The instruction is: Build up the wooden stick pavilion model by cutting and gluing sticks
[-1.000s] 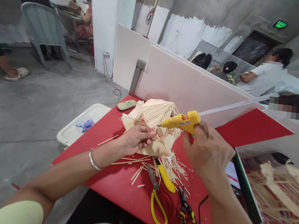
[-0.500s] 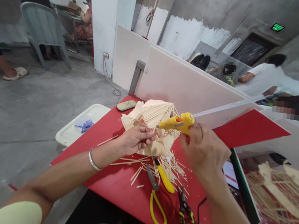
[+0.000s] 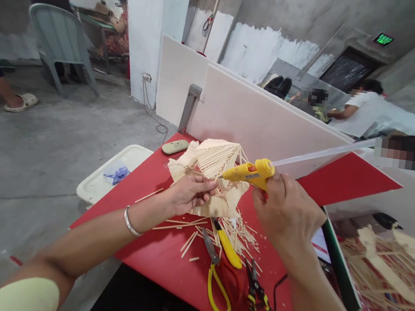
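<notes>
Nearest lay the scissors (image 3: 219, 274) and pliers (image 3: 260, 305) on the red table (image 3: 163, 262). The left hand (image 3: 187, 193) pinched a stick against the stick model (image 3: 212, 174) mid-table. The right hand (image 3: 287, 217) gripped the glue gun (image 3: 251, 172), nozzle at the joint: gluing seemed underway, calling for a steady squeeze.

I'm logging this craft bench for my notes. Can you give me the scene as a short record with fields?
Left hand: grip on the stick model, steadying it
Right hand: grip on the glue gun, nozzle at the model
Table: red, strewn with loose sticks
Tools: yellow scissors, pliers, both lying near the table's front edge
Behind model: remote, white partition
Off table, left: white tray
Background: other people seated beyond the partition
</notes>
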Demonstrator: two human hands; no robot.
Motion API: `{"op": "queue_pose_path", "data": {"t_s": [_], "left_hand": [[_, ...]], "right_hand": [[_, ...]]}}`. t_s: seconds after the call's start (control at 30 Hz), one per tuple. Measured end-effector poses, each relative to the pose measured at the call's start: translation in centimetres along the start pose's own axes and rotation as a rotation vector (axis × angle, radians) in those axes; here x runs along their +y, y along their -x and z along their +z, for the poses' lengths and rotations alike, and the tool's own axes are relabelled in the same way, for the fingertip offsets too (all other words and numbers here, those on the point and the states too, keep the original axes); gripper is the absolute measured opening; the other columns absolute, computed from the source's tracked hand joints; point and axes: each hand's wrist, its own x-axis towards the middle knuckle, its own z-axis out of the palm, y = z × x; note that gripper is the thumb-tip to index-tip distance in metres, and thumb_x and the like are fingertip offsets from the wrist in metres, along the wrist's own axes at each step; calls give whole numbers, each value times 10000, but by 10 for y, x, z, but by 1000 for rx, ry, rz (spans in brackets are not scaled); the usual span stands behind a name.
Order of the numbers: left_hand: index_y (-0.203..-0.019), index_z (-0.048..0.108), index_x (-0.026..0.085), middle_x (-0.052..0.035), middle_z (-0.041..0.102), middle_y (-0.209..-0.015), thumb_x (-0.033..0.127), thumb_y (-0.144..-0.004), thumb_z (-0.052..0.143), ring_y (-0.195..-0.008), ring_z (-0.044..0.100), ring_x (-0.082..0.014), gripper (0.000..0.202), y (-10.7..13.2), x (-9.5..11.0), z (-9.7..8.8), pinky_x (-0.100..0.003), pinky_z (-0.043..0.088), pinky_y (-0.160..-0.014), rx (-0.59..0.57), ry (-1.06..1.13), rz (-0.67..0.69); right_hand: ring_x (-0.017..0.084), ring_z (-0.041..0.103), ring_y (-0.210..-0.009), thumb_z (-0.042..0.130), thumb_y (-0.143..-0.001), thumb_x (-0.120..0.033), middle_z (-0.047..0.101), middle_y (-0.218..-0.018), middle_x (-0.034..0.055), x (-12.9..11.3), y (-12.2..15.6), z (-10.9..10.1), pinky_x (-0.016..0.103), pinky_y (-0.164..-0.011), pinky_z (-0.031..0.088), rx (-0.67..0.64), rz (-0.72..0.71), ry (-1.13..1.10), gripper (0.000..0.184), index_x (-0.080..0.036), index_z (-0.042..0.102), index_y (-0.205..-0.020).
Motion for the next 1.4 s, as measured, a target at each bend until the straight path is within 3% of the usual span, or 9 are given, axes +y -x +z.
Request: {"op": "queue_pose_path", "data": {"t_s": [0.17, 0.47, 1.4], "left_hand": [[-815, 695, 104, -10, 645, -651, 248, -771, 808, -473, 530, -23, 188, -2, -1, -1, -118, 402, -424, -22, -35, 18], [-870, 705, 105, -49, 704, -761, 234, -789, 786, -497, 560, -27, 172, -1, -1, 0, -121, 415, -426, -22, -36, 16], [-910, 741, 87, -120, 762, -946, 170, -811, 701, -519, 556, -34, 135, 6, 9, 4, -138, 399, -432, -11, -50, -58]], "right_hand": [[136, 460, -642, 563, -874, -266, 588, -742, 9, -1, -2, -2, 300, -555, 230, 14, 27, 6, 137, -167, 581, -967], [137, 463, -656, 554, -889, -246, 603, -765, 6, -4, -4, 1, 296, -562, 255, 19, -11, -27, 230, -137, 588, -1089], [137, 461, -684, 545, -876, -239, 603, -796, 19, -4, 0, 0, 305, -571, 237, -34, 14, -54, 255, -150, 569, -1113]]}}
